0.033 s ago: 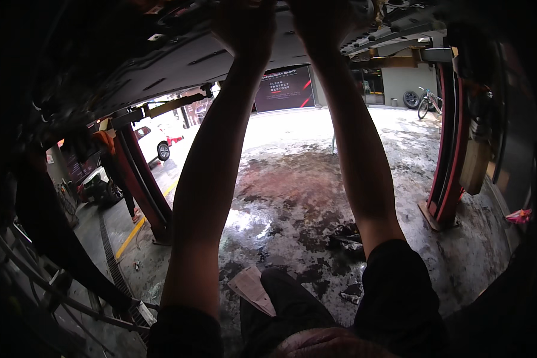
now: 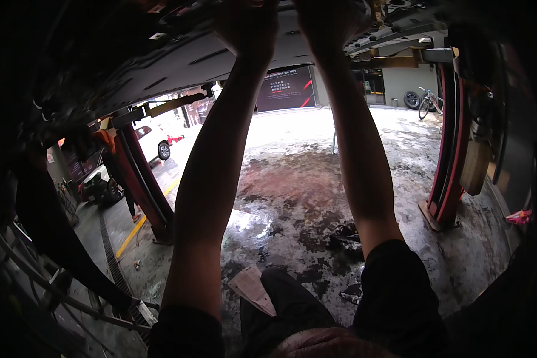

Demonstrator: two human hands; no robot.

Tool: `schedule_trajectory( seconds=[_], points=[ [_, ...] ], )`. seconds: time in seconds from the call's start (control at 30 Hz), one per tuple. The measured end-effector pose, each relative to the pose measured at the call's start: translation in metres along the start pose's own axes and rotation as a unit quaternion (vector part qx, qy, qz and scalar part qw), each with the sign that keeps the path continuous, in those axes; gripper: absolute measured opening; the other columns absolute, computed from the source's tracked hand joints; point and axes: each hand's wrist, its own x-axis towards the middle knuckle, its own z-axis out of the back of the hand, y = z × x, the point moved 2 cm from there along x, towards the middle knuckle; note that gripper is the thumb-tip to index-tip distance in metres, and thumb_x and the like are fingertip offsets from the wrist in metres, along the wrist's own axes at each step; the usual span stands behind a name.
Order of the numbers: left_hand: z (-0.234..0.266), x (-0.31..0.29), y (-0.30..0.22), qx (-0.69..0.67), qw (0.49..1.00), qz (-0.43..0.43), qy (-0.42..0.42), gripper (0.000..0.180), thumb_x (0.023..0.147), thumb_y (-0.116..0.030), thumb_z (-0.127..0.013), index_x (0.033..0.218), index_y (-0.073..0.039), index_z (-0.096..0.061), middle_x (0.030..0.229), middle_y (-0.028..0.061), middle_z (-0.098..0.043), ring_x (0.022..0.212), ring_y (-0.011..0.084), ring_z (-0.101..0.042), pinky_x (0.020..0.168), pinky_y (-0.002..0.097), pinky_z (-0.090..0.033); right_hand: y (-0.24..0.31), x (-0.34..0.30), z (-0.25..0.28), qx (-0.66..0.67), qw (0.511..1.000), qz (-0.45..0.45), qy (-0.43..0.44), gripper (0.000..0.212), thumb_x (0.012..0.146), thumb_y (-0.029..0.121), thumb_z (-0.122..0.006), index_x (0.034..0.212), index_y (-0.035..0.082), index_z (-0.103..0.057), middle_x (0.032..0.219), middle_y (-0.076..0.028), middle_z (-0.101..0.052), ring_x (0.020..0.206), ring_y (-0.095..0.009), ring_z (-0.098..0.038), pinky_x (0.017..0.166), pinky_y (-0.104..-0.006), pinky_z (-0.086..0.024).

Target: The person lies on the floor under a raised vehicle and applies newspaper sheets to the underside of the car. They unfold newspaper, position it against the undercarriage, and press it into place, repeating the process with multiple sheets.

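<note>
Both arms reach straight up. The left hand (image 2: 244, 27) and right hand (image 2: 328, 21) press against the dark, ribbed underbody panel (image 2: 179, 59) of a raised car; how far each grip closes cannot be told in the shadow. Red lift posts (image 2: 450, 149) flank the wet, stained concrete floor (image 2: 292, 191) below.

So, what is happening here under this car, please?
A person stands beneath a raised car and reaches up with both bare arms. The left hand and the right hand press against the dark grey underbody panel. The car rests on a red lift post above the wet concrete floor.
</note>
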Motion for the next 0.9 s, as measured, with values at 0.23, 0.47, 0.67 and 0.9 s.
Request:
schedule_trajectory(
  seconds=[0.23, 0.47, 0.67, 0.9],
  points=[
    [0.001, -0.002, -0.003, 0.043, 0.997, 0.062, -0.006, 0.033, 0.079, -0.028, -0.087, 0.079, -0.006, -0.063, 0.074, 0.0122, -0.071, 0.072, 0.0320, -0.071, 0.068, 0.0438, -0.052, -0.018, 0.008, -0.007, -0.066, 0.985, 0.140, -0.071, 0.058, 0.081, 0.026, -0.084, 0.125, 0.000, -0.056, 0.086, -0.015, -0.075, 0.077, -0.034, -0.073, 0.066, -0.0473, -0.054],
    [-0.012, 0.000, -0.013, 0.032, 0.994, 0.078, -0.065, 0.042, 0.074, -0.027, -0.089, 0.074, -0.005, -0.053, 0.071, 0.0154, -0.061, 0.070, 0.0373, -0.061, 0.066, 0.0479, -0.045, -0.026, 0.023, -0.007, -0.006, 0.985, 0.162, -0.059, 0.043, 0.081, 0.029, -0.085, 0.105, 0.005, -0.060, 0.075, -0.010, -0.067, 0.067, -0.032, -0.068, 0.061, -0.0440, -0.052],
    [-0.016, -0.003, -0.020, 0.028, 0.993, 0.075, -0.081, 0.039, 0.075, -0.022, -0.087, 0.075, -0.004, -0.052, 0.071, 0.0154, -0.057, 0.071, 0.0361, -0.059, 0.069, 0.0476, -0.044, -0.023, 0.018, 0.005, -0.033, 0.996, 0.083, -0.015, 0.045, 0.079, 0.035, -0.087, 0.101, 0.007, -0.061, 0.072, -0.009, -0.065, 0.065, -0.030, -0.067, 0.059, -0.0427, -0.050],
    [-0.013, -0.002, 0.000, -0.049, 0.998, 0.006, -0.041, 0.020, 0.083, -0.009, -0.075, 0.085, -0.003, -0.056, 0.079, 0.0138, -0.061, 0.074, 0.0317, -0.061, 0.071, 0.0439, -0.047, -0.011, 0.018, 0.003, -0.012, 0.997, 0.075, -0.015, 0.028, 0.086, 0.025, -0.077, 0.099, 0.006, -0.061, 0.071, -0.010, -0.065, 0.065, -0.033, -0.068, 0.058, -0.0440, -0.049]
  ],
)
